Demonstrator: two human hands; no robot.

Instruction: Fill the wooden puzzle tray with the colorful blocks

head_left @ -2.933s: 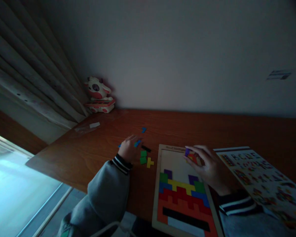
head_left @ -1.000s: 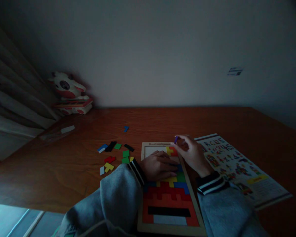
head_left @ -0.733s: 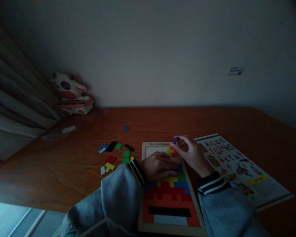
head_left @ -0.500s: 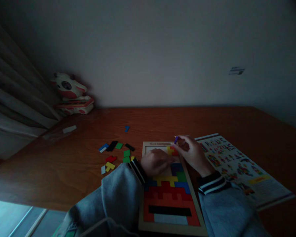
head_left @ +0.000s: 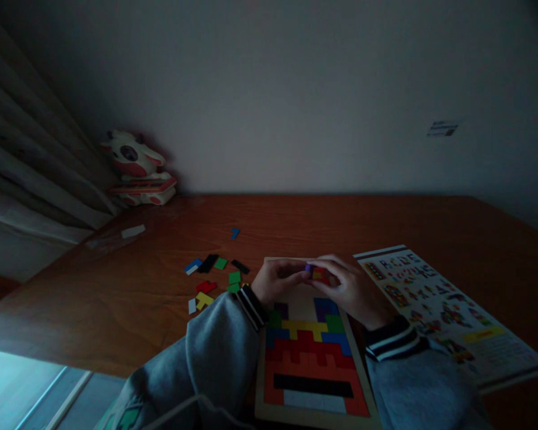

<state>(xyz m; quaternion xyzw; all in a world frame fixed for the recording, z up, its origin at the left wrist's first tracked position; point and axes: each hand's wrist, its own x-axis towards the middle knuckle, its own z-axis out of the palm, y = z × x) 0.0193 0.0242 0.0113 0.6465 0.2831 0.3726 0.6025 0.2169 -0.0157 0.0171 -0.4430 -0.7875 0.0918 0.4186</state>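
A small purple puzzle piece [head_left: 308,268] is pinched above the upper part of a wooden puzzle tray [head_left: 260,391]. My left hand [head_left: 275,280] grips it from the left with thumb and fingers. From the right, my right hand [head_left: 350,291] has its fingertips closed on the same piece; its exact shape is mostly hidden. Red and yellow pieces [head_left: 320,275] show through the gap between my right thumb and forefinger. Lower in the tray lie fitted pieces, among them a yellow piece [head_left: 305,328], a long black bar [head_left: 314,385] and a white bar [head_left: 314,401].
Loose pieces lie left of the tray, including a red piece [head_left: 205,286], a yellow piece [head_left: 205,300] and a green square [head_left: 234,277]. One blue piece [head_left: 235,233] lies farther back. A printed pattern sheet [head_left: 443,310] is at right; a cow toy [head_left: 141,170] stands back left.
My left hand has lifted from the tray's middle toward its top and met my right hand at the purple piece. The right hand has lowered slightly. The whole view has shifted a little.
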